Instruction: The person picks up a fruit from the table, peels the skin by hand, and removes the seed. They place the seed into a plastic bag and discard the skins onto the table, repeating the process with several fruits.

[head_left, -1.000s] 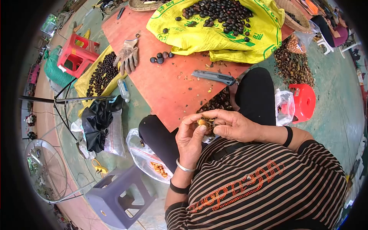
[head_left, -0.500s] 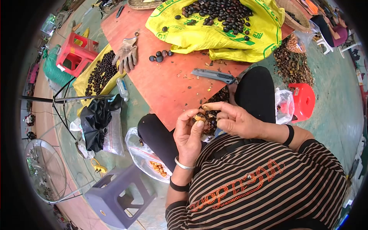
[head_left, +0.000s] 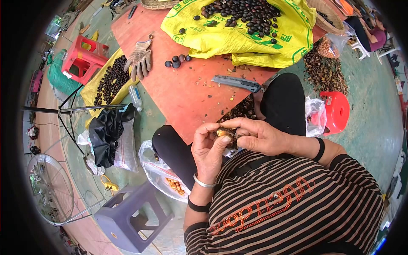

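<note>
My left hand (head_left: pixel 207 146) pinches a small nut (head_left: pixel 222 132) between thumb and fingers; a yellowish kernel shows on it, with dark shell at its edge. From the other side my right hand (head_left: pixel 260 137) meets it, the index fingertip on the nut and the thumb bent close by. Dark shell scraps (head_left: pixel 243 111) lie below and behind the hands, between the legs. On the red board (head_left: pixel 178 102) in front rests a grey utility knife (head_left: pixel 237 83), apart from both hands. Several dark whole nuts (head_left: pixel 176 63) sit farther back on it.
A yellow sack (head_left: pixel 212 44) heaped with dark nuts covers the board's far side. A work glove (head_left: pixel 140 59) lies at its left edge. Beside my left leg is a plastic bag (head_left: pixel 159 176) with orange kernels. Stools stand left (head_left: pixel 127 221) and right (head_left: pixel 338 112). Another person (head_left: pixel 376 36) sits far right.
My right hand has moved slightly left, and its index finger now reaches over the nut to the left fingertips. The nut stays in my left hand.
</note>
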Tool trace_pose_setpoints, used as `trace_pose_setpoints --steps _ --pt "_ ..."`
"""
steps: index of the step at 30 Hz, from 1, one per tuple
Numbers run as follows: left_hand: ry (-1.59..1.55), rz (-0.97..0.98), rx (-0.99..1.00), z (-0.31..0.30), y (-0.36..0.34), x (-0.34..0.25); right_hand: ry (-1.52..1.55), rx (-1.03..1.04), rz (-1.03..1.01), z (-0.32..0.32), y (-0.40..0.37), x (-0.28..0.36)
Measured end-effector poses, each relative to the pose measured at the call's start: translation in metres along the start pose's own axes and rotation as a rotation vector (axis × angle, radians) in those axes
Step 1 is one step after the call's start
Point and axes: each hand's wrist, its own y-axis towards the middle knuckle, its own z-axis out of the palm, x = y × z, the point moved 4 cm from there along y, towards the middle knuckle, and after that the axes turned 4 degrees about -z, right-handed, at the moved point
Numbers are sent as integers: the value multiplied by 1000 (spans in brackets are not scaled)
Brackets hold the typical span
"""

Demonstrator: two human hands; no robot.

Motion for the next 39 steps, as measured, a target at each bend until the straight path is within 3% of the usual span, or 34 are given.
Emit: trace_pose_setpoints --steps 5,13,19,25,27,29,30,35,39 --pt "106 13 -14 -1 0 -4 241 -20 -23 3 0 -4" --pt "311 55 -45 -4 -1 3 213 -61 7 -1 3 -25" --pt "353 -21 -45 -6 -3 6 138 -88 -15 -1 3 -34" --pt "290 -53 -8 -13 -7 8 175 -122 -7 3 3 -35" --pt "89 -127 53 -8 -9 3 223 -141 6 0 4 -35" --pt "60 -147 3 -4 -6 -1 238 -226 115 -9 4 -42" --pt "31 -169 -48 -5 -5 -2 295 -254 3 -7 3 -25" --pt "-22 -201 -39 -13 -7 2 212 -164 8 -7 -3 -30" --pt "-36 -101 3 -6 -6 4 208 -123 -19 4 -3 -21"
